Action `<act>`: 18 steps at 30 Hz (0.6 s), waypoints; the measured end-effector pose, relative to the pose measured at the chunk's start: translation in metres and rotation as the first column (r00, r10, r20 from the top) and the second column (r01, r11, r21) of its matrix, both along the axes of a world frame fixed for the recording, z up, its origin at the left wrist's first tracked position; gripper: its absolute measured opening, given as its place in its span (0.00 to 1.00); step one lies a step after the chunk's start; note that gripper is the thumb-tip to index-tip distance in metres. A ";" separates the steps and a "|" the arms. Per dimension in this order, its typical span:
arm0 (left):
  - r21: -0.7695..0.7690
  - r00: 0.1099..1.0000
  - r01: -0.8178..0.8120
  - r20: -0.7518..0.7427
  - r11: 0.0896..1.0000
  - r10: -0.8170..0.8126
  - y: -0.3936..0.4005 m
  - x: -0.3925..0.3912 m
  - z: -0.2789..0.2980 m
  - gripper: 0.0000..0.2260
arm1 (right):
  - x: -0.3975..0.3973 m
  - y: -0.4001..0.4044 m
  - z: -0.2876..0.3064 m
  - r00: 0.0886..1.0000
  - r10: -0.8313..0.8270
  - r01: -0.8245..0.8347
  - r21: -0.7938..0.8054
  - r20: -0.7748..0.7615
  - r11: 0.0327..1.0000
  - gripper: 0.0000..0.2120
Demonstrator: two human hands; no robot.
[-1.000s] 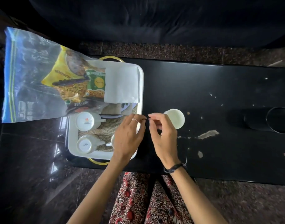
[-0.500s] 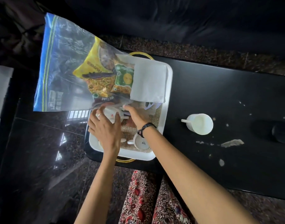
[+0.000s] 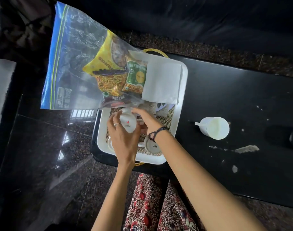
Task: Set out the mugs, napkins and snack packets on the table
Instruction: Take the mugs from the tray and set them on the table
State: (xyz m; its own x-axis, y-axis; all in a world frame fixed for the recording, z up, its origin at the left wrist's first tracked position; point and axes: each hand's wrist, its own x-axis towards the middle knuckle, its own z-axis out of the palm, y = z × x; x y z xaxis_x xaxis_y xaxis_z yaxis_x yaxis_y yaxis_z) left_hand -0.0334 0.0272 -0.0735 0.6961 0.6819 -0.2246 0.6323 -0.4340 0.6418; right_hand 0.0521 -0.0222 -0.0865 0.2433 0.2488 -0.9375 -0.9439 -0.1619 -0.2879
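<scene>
Mugs first: I see both hands over the white tray (image 3: 184,90) at the left end of the black table (image 3: 242,90). Left hand (image 3: 124,139) has its grip curled round a white mug (image 3: 128,121) that is tipped on its side above the tray, ring on one finger, red mark on the mug wall showing. Right hand (image 3: 145,119), bracelet at the wrist, reaches across from the right and its fingers touch the same mug at the top; looks like a pinch near the handle, but the fingers overlap and I cannot tell the grip for sure. Second mug (image 3: 152,145) sits on the woven mat in the tray's near right corner, partly under the right wrist. Another pale rim peeks out under the left hand, too hidden to call. Third mug (image 3: 214,128) stands out on the table, right of the tray and well apart from it, handle pointing left. Folded white napkins (image 3: 162,84) lie in the tray's far right part. Clear zip bag (image 3: 72,64) with blue edge lies over the tray's far left corner and hangs off the table, holding a yellow snack packet (image 3: 107,70) and a green snack packet (image 3: 135,77) just beside the napkins. Pale scuffs dot the table near the standing mug.
</scene>
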 end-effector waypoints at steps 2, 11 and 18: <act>-0.063 0.998 0.030 0.060 0.998 -0.026 -0.003 -0.006 0.005 0.35 | -0.003 -0.016 0.007 0.997 -0.069 0.067 0.090 0.019 0.994 0.06; -0.578 0.960 0.110 0.272 0.809 0.064 -0.027 0.012 0.040 0.25 | -0.004 -0.094 0.038 0.933 -0.277 0.188 0.345 0.228 0.919 0.13; -0.821 0.965 0.254 0.181 0.511 -0.189 -0.064 0.047 0.062 0.19 | 0.002 -0.175 0.072 0.810 -0.201 0.074 0.244 0.551 0.967 0.19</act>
State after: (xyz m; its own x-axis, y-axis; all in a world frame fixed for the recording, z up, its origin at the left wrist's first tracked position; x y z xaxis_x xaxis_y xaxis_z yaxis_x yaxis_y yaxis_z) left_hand 0.0133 -0.0367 -0.0111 0.8308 0.0286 -0.5559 0.5406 0.1964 0.8180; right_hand 0.0542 -0.1972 -0.0149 0.7605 0.3392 -0.5538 -0.6094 0.0782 -0.7890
